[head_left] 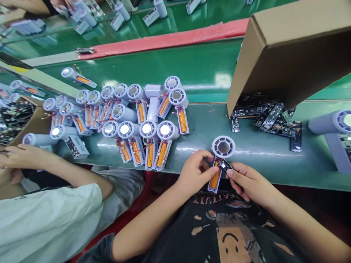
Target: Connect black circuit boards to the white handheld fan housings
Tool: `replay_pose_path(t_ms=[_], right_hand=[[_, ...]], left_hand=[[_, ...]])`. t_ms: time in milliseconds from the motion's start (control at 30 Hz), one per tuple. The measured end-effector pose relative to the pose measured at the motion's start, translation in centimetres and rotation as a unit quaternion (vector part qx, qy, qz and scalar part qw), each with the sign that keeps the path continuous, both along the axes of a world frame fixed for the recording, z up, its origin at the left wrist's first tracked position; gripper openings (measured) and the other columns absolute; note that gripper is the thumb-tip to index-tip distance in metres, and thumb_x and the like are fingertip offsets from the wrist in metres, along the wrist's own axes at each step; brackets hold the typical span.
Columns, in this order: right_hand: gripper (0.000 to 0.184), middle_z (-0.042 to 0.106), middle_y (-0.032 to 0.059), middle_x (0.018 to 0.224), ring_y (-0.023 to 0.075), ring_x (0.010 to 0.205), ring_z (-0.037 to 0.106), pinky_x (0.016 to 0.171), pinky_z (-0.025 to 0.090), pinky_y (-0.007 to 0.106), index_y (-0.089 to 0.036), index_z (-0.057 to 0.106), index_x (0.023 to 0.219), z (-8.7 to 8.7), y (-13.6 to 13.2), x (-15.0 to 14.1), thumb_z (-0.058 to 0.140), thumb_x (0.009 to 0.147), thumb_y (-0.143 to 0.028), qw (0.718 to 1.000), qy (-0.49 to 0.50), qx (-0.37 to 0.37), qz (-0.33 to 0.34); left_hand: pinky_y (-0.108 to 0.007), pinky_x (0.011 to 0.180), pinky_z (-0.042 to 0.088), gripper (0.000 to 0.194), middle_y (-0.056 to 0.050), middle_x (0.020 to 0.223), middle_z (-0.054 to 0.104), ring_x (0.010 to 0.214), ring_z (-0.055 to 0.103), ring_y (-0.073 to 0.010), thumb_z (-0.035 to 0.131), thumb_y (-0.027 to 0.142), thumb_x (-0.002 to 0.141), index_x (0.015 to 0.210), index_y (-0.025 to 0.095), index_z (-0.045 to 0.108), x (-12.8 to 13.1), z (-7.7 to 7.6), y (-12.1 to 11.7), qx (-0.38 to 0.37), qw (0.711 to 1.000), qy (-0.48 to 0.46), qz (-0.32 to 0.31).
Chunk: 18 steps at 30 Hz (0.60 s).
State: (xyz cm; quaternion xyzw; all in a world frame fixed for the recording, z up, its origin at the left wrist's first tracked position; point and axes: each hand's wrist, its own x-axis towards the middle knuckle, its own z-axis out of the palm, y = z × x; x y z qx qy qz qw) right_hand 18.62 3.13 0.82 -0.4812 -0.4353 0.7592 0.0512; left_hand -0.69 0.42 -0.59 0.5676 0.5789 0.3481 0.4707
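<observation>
A lavender handheld fan [223, 147] lies at the table's front edge, its round grille up and its handle pointing toward me. The handle stands uncovered, showing an orange battery [214, 179] and thin wires. My left hand [197, 168] is closed around the upper handle, thumb at the battery's top. Between the thumb and fingers of my right hand [245, 179] is a small black circuit board [225, 166], tilted over the handle just below the fan head. A bright white spot shows on the board. The far ends of the left fingers are hidden behind the handle.
Several similar fans [148, 129] with exposed batteries crowd the table to the left. A tipped cardboard box [246, 69] spills black circuit boards [276, 120] at right. Another fan [331, 122] stands far right. A co-worker's arm [52, 166] reaches in at left. A red strip [164, 39] crosses behind.
</observation>
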Motion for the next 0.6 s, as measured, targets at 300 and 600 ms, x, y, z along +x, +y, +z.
replay_pose_path(t_ms=[300,600], right_hand=[[0.051,0.048,-0.0095,0.053,0.0051,0.034,0.038,0.037,0.028,0.02,-0.022,0.043,0.08,-0.5,-1.0,1.6,0.048,0.082,-0.073,0.999,-0.009,0.051,0.014],[0.032,0.07,0.0057,0.095,0.0167,0.061,0.065,0.055,0.047,0.029,-0.023,0.055,0.123,0.2,-2.1,1.2,0.051,0.092,-0.028,0.789,-0.232,0.566,0.061]], left_hand=[[-0.033,0.059,0.054,0.034,-0.007,0.1,0.068,0.082,0.064,-0.0227,0.051,0.018,0.09,0.123,0.019,0.06,-0.7,2.7,-0.7,0.282,0.823,0.453,-0.195],[-0.039,0.069,0.059,0.026,-0.01,0.098,0.069,0.087,0.068,-0.0263,0.052,0.01,0.087,0.108,0.013,0.068,0.5,5.0,1.4,0.123,0.824,0.471,-0.289]])
